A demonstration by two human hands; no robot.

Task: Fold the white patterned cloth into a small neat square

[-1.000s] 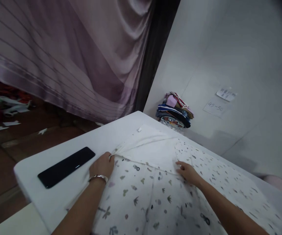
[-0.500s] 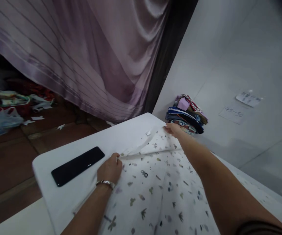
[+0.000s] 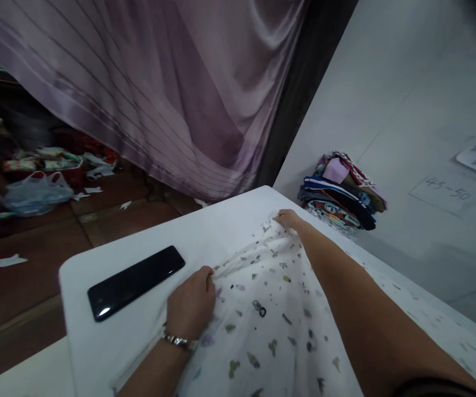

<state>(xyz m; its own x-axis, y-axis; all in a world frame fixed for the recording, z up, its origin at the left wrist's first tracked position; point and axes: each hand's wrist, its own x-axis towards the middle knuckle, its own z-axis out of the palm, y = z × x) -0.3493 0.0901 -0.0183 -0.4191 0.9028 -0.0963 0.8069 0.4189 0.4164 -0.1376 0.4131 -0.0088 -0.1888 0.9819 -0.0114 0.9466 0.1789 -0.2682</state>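
A white cloth printed with small dark figures lies spread over a white table. My left hand, a bracelet on its wrist, is closed in a pinch on the cloth's near left edge. Stretched far forward, my right hand grips the cloth's far corner near the table's back edge, fingers curled round the fabric. The cloth is pulled taut between the two hands.
A black phone lies on the table left of my left hand. A stack of folded clothes sits by the white wall beyond the table. A mauve curtain hangs behind. Bags and scraps litter the brown floor at left.
My right hand carried the folded-back part of the cloth from the middle out to the far corner, covering the plain underside. My left hand kept its pinch on the edge.
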